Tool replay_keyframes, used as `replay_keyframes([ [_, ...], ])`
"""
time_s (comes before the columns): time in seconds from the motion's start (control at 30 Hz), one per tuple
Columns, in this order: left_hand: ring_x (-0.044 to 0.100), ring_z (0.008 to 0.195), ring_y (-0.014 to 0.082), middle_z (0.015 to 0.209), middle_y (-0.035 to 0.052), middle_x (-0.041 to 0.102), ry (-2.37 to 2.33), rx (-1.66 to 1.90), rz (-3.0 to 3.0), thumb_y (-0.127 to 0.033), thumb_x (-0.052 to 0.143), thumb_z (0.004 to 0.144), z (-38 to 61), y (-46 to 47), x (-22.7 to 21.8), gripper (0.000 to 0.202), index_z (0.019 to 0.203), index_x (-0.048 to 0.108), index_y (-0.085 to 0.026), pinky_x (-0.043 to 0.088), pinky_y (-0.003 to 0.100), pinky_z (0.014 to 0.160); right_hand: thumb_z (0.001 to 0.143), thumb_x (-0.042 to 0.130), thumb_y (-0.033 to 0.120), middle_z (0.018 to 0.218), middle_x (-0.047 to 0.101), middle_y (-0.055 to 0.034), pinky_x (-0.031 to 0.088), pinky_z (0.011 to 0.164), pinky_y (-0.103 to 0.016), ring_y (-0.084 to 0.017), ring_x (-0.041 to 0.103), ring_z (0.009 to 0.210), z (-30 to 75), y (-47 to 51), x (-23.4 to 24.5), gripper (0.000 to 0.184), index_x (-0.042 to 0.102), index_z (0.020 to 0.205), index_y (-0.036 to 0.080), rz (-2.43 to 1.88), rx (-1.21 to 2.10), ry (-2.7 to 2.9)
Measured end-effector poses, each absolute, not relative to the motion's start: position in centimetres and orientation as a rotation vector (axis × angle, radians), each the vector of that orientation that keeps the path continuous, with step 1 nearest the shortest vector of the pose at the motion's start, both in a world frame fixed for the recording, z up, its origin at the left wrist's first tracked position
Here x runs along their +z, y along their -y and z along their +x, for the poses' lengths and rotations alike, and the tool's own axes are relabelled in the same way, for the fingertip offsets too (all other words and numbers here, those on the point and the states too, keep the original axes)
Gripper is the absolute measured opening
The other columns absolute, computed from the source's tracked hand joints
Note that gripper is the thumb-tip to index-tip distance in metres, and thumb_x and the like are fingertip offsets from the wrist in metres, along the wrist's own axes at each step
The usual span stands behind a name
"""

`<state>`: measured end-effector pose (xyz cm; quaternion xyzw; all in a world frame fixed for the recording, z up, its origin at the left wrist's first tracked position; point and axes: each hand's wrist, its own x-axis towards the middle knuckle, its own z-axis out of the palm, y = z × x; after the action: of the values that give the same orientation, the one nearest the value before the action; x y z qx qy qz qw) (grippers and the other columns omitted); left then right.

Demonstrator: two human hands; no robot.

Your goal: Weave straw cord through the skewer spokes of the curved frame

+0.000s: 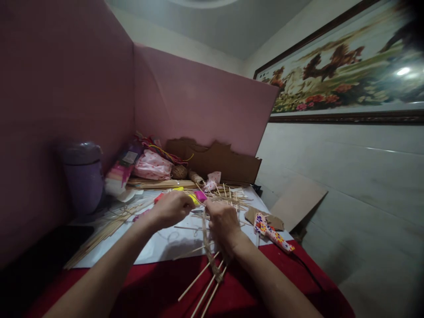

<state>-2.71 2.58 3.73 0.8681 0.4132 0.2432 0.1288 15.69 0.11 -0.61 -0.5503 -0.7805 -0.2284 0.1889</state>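
My left hand (174,206) is closed in a pinch above the white sheet; whatever lies between its fingertips is too small to make out. Just beside it, my right hand (223,221) has its fingers curled round part of a framework of thin wooden sticks (208,287). Brown twine-like wrapping (208,247) runs along this framework, and its stick ends reach towards me over the red cloth. Part of the framework is hidden under my right hand and wrist. Yellow and magenta packets (200,195) lie just behind my fingers.
A flower-patterned glue gun (273,233) rests on the right, near a torn cardboard piece (276,221). Loose sticks (109,227) lie on the left. At the back are a twine ball (179,172), a patterned pink bag (153,165) and cardboard (215,161). A purple container (84,181) stands left.
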Motion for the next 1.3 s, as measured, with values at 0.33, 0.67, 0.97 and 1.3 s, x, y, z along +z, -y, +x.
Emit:
replay_keyframes([
  [0.33, 0.06, 0.072, 0.0193, 0.075, 0.0068, 0.07, -1.409, 0.712, 2.771, -0.016, 0.047, 0.078, -2.2, -1.4, 3.6, 0.026, 0.082, 0.072, -0.024, 0.037, 0.027, 0.066, 0.074, 0.056, 0.015, 0.071, 0.067, -0.0045, 0.033, 0.057, -0.025, -0.018, 0.061, 0.066, 14.8, -3.0, 1.5, 0.007, 0.061, 0.078, 0.018, -1.586, -0.516, 2.033],
  [0.67, 0.059, 0.066, 0.0181, 0.071, 0.0061, 0.069, -1.426, 0.568, 2.901, -0.017, 0.041, 0.081, -1.8, -1.2, 3.4, 0.028, 0.07, 0.066, -0.02, 0.028, 0.027, 0.057, 0.076, 0.052, 0.013, 0.064, 0.062, -0.0008, 0.034, 0.057, -0.023, -0.014, 0.058, 0.06, 15.9, -2.4, -1.3, 0.008, 0.057, 0.08, 0.017, -1.467, -0.297, 1.859],
  [0.97, 0.059, 0.067, 0.0186, 0.074, 0.0063, 0.069, -1.434, 0.514, 2.98, -0.019, 0.041, 0.083, -1.6, -1.5, 2.9, 0.029, 0.077, 0.068, -0.022, 0.03, 0.027, 0.057, 0.076, 0.05, 0.012, 0.066, 0.064, 0.0006, 0.034, 0.06, -0.023, -0.015, 0.06, 0.064, 16.5, -2.3, -1.7, 0.019, 0.058, 0.092, 0.02, -1.392, -0.331, 1.913],
  [1.3, 0.06, 0.071, 0.0177, 0.077, 0.0041, 0.067, -1.456, 0.495, 2.975, -0.018, 0.043, 0.082, -1.2, -1.0, 2.9, 0.026, 0.083, 0.068, -0.024, 0.035, 0.027, 0.061, 0.078, 0.053, 0.015, 0.068, 0.064, -0.0007, 0.035, 0.061, -0.023, -0.016, 0.059, 0.064, 16.3, -2.6, -2.2, 0.011, 0.058, 0.088, 0.019, -1.411, -0.274, 1.922],
])
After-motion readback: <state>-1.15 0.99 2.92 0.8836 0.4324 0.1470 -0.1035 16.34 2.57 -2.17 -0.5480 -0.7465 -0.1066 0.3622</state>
